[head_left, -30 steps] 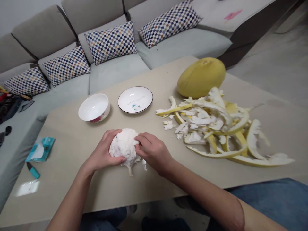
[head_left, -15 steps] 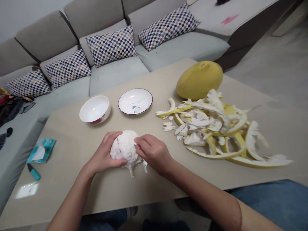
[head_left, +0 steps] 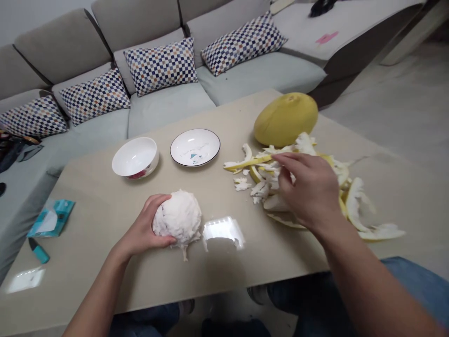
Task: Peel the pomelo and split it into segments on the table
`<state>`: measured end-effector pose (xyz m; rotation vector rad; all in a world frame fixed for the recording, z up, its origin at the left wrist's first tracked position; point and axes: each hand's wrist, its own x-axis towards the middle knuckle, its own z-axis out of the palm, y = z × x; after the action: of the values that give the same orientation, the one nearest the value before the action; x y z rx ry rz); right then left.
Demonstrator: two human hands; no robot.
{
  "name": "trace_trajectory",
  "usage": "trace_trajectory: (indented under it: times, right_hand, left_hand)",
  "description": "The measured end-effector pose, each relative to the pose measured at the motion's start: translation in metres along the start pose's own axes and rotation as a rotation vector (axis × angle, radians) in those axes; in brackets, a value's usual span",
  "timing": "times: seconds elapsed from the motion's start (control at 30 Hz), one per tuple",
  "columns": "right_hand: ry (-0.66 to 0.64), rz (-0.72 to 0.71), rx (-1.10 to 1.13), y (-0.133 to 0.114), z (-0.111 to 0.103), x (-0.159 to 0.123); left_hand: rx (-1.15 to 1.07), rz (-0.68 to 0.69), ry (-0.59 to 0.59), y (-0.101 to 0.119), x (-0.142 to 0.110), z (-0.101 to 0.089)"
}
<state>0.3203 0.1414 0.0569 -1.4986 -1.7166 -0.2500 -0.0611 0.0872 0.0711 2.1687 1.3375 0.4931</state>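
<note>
My left hand (head_left: 149, 227) is wrapped round the left side of a peeled pomelo (head_left: 180, 216), thumb low and fingers on top. White pith covers the fruit, and a pale strip hangs from its lower edge. Above a heap of pomelo peel (head_left: 358, 201), my right hand (head_left: 308, 187) has its fingers drawn into a pinch. Whatever lies between those fingertips is too small or hidden to name. Right at the fingertips is a yellow peel strip (head_left: 249, 163); whether they touch it I cannot tell. Part of the heap is covered by this hand.
An unpeeled pomelo (head_left: 286, 119) sits behind the heap. A white bowl (head_left: 135, 157) and a dark-rimmed plate (head_left: 195, 147) stand farther back. At left lie a tissue pack (head_left: 63, 215) and a small teal-handled knife (head_left: 40, 252). A sofa (head_left: 171, 100) borders the table (head_left: 140, 276).
My right hand has left the peeled pomelo and moved right, over the peel heap. My left hand keeps its hold on the fruit. The view has shifted slightly.
</note>
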Motion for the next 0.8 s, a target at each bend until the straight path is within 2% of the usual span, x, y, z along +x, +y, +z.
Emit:
trace_trajectory:
  times: [0.1,0.17,0.27,0.37,0.43,0.57,0.8]
  right_hand:
    - [-0.010,-0.059,-0.115,0.000,-0.007,-0.009]
    - [-0.082,-0.104,0.030,-0.020,-0.004,-0.022]
    - [-0.333,-0.207,0.394,-0.064,0.009,-0.044]
    - [-0.481,-0.201,0.503,-0.097,0.026,-0.057]
    - [-0.528,-0.178,0.498,-0.107,0.033,-0.059]
    - [-0.546,-0.171,0.492,-0.108,0.040,-0.056]
    - [-0.405,-0.272,0.423,-0.107,0.053,-0.060]
  left_hand:
    - [0.009,-0.004,-0.007,0.002,0.002,-0.001]
    - [0.022,-0.021,-0.007,0.005,0.002,-0.001]
    - [0.037,-0.036,0.004,0.007,0.002,-0.002]
    - [0.033,-0.040,0.004,0.007,0.001,-0.002]
    - [0.023,-0.045,-0.003,0.005,0.000,-0.003]
    - [0.003,-0.027,-0.010,0.003,0.002,-0.003]
    - [0.007,0.013,-0.006,0.008,0.010,-0.002]
